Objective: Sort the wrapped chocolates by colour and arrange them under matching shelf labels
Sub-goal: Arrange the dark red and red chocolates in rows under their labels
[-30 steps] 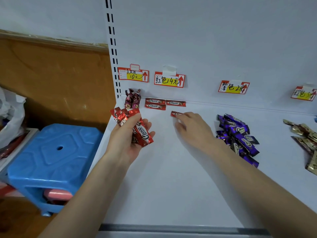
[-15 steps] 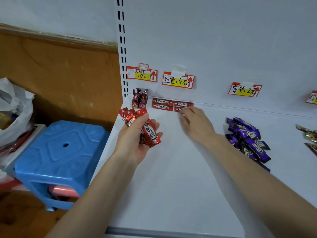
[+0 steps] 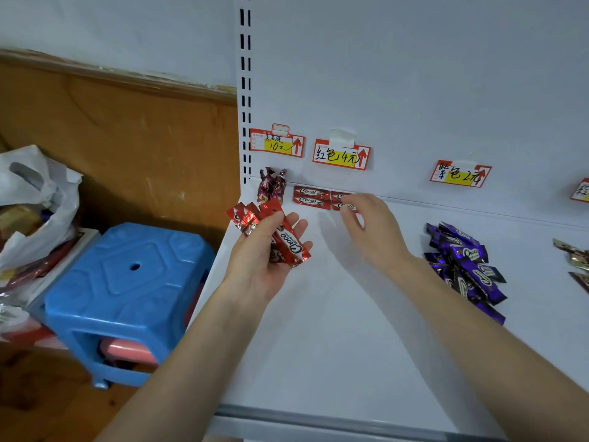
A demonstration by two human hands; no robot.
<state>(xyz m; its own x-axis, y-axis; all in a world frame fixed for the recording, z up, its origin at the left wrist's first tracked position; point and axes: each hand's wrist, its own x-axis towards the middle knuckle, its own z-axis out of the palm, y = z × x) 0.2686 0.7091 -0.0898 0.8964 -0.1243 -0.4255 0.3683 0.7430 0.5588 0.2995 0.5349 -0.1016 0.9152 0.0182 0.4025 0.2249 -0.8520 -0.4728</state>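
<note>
The left hand [image 3: 264, 263] lies palm up, fingers half curled and thumb pressed down on a fan of red bars [image 3: 288, 245]. These are flat oblongs in glossy foil with crimped saw-tooth ends and white "Choco" script. Just beyond that grip, against the back panel, four more of the same lie flat in a tidy two-by-two block [image 3: 310, 196] under the red label [image 3: 341, 154], a red-edged card with a yellow patch, taped up.

The right hand [image 3: 371, 232], blurred, hovers over the block's right half with fingers loosely bent, gripping nothing. Whether its fingertips touch the wrappers I cannot tell.

Beyond the grip's thumb stand dark maroon twist-wrapped sweets [image 3: 272, 186] beneath a "10" label [image 3: 277, 143]. Well right of the grip, a loose purple pile [image 3: 465, 263] of shiny bars lies below the purple label [image 3: 460, 173]. Crinkled gold wrappers [image 3: 573, 253] lie at the far right.

The shelf [image 3: 318, 346] is smooth white painted metal with a slotted upright [image 3: 245, 90]. Left of the grip are a moulded blue plastic stool [image 3: 127, 282], a crumpled white bag [image 3: 38, 199] and a brown wall [image 3: 127, 138].
</note>
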